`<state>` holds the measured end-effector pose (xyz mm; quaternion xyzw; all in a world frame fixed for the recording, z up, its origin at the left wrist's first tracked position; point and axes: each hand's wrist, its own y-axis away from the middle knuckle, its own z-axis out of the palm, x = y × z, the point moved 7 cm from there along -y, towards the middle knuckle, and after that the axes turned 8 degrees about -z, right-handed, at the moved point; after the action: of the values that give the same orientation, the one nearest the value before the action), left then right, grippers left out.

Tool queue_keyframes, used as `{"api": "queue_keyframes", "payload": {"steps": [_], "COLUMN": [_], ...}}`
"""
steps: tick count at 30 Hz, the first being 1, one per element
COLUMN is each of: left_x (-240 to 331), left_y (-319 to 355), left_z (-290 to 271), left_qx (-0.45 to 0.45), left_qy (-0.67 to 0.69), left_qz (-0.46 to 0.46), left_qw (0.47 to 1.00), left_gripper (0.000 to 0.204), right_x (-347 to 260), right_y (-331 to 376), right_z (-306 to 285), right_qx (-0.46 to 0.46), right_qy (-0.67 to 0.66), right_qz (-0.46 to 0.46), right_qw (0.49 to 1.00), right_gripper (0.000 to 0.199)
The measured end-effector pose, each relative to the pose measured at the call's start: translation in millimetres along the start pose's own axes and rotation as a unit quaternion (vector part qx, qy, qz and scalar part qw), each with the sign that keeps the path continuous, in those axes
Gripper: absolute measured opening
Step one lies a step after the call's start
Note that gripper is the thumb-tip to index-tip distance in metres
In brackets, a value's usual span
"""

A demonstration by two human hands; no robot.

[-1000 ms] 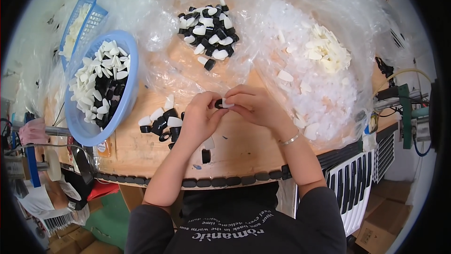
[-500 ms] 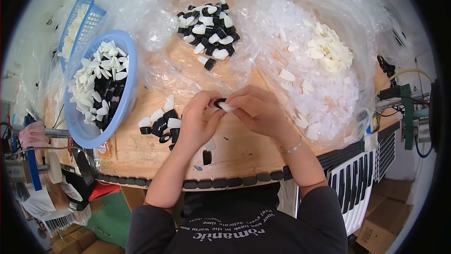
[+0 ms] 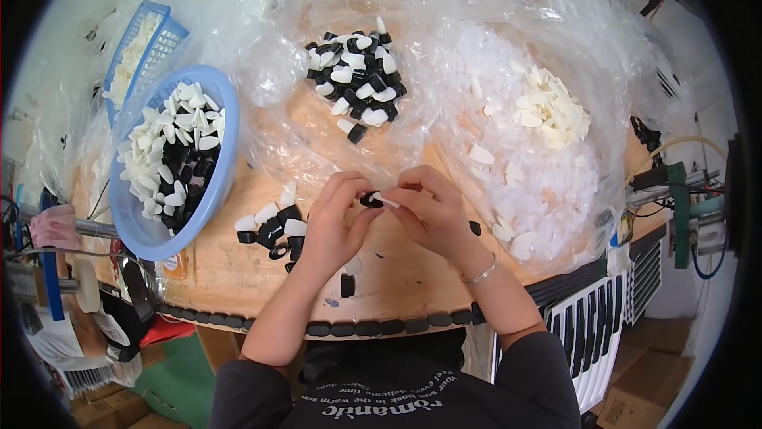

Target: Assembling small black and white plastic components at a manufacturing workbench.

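Wooden table (image 3: 238,278) under plastic bags (image 3: 508,96)

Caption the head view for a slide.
Both hands, left hand and right hand, pinch a small black-and-white piece over a wooden table.

- Table (image 3: 238,286): bare wood, smooth and matt, under the hands.
- Bags (image 3: 444,8): thin, clear, shiny, crinkly plastic, beyond the hands.
- Bowl (image 3: 226,159): smooth blue plastic, left of the left hand (image 3: 333,227).
- Bracelet (image 3: 482,273): shiny metal.

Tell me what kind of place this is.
Probably a small hand-assembly workbench in a workshop. A round blue plastic basket holds many small white and black plastic parts, more lie piled on clear plastic sheeting over the wooden table, and both hands join a small black piece to a white one.
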<state>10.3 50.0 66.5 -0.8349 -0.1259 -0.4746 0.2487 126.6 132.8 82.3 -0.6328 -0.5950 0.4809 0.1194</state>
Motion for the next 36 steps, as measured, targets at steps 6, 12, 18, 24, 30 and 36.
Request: {"api": "queue_keyframes", "payload": {"steps": [6,12,18,24,30,36], "left_x": [-9.1,-8.6,-4.6,-25.7,-30.7,-42.3], "left_y": [-0.7,2.6,5.9,1.3,-4.0,9.3], "left_z": [2.8,2.5,3.3,12.2,11.2,9.0], "left_qx": [-0.007,0.009,0.010,0.011,0.033,0.043], "left_qy": [0.010,-0.022,-0.048,0.064,0.125,0.111], "left_qz": [-0.010,0.023,0.046,-0.069,-0.067,-0.086], "left_qw": [1.000,0.999,0.998,0.996,0.989,0.989], "left_gripper": [0.032,0.032,0.032,0.028,0.018,0.015], "right_x": [-4.1,7.0,7.5,39.4,42.9,29.9], "right_y": [0.2,3.0,6.0,28.2,23.4,18.9], "right_z": [8.2,14.2,18.7,28.9,28.8,26.7], "right_qx": [-0.045,-0.059,-0.079,0.002,0.074,0.002], "right_qy": [0.000,-0.098,-0.129,-0.267,-0.385,-0.160], "right_qz": [-0.042,0.070,0.083,0.287,0.314,0.157], "right_qw": [0.998,0.991,0.985,0.920,0.865,0.975], "right_gripper": [0.023,0.017,0.017,0.014,0.015,0.021]}}
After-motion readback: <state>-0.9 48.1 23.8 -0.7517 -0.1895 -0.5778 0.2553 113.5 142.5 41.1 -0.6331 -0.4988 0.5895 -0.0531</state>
